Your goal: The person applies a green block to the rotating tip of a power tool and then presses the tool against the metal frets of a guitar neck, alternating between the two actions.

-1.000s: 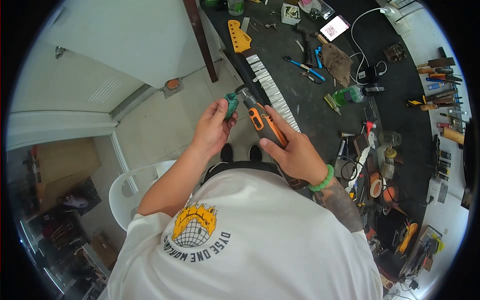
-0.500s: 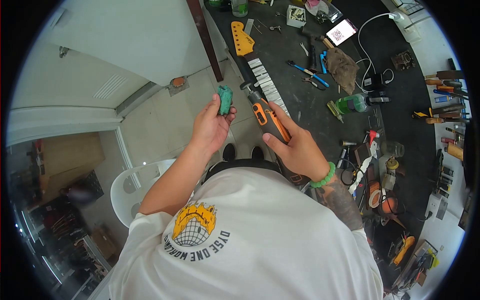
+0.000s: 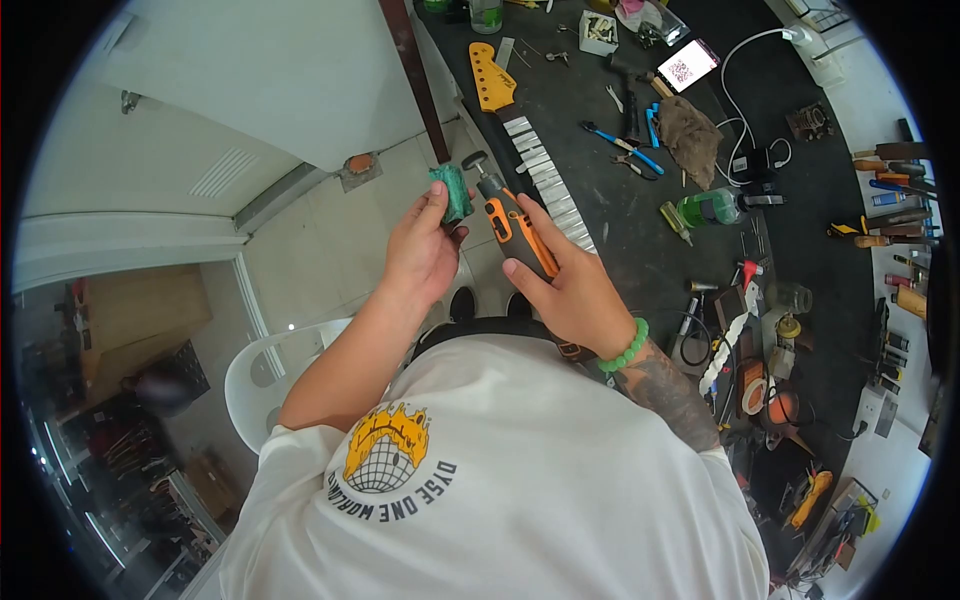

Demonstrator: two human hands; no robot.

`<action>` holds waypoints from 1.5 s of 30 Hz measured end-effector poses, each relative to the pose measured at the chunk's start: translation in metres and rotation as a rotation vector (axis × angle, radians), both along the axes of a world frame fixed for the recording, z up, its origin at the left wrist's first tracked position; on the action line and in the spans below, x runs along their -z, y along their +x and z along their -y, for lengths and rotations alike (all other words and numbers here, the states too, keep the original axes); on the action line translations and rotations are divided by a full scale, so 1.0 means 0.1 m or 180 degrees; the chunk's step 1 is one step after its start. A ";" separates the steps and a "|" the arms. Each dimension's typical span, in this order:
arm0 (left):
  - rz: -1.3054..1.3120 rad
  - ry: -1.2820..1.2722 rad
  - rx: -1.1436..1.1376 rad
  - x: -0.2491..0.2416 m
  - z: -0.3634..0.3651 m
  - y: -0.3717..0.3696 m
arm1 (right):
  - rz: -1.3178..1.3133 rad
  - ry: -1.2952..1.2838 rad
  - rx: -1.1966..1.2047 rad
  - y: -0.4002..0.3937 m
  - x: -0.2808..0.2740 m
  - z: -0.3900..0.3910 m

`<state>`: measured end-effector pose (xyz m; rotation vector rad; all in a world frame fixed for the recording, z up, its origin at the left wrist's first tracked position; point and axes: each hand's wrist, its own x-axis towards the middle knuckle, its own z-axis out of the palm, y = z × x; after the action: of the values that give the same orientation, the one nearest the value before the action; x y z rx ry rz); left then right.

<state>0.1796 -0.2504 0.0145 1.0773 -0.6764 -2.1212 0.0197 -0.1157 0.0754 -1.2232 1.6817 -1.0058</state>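
A green block of polishing compound [image 3: 452,194] is pinched between the thumb and fingers of my left hand [image 3: 421,240], held up in front of my body. My right hand [image 3: 573,279] wraps round an orange and grey rotary tool [image 3: 516,232], a green bead bracelet on that wrist. The tool's small wheel [image 3: 474,160] sits close to the block's upper right side. Right of the tool, a guitar neck [image 3: 548,180] lies on the dark bench, its fretboard covered with silvery strips and its yellow headstock [image 3: 491,80] pointing away from me.
The dark workbench [image 3: 640,240] runs along my right. On it lie blue-handled pliers [image 3: 622,147], a brown cloth [image 3: 692,140], a green bottle [image 3: 708,207] and a phone [image 3: 688,66]. Tools hang on the right wall. A white chair [image 3: 240,385] stands at my left.
My right hand has brought the rotary tool leftwards and its wheel nearer the green block. My left hand has shifted only slightly, and the view has moved a little.
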 end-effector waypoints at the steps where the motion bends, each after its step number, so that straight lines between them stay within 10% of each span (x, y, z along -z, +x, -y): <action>1: -0.0015 -0.0039 0.0016 0.00 0.00 0.02 | -0.0003 -0.0054 0.0045 0.02 0.01 0.00; 45: 0.0528 -0.0806 -0.0091 0.14 0.10 0.38 | -0.0140 0.0304 -0.0398 0.00 -0.14 0.10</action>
<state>0.2176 -0.2600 0.0005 1.1205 -0.9737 -1.8752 0.0194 -0.1261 0.0893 -1.2789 1.6457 -0.8196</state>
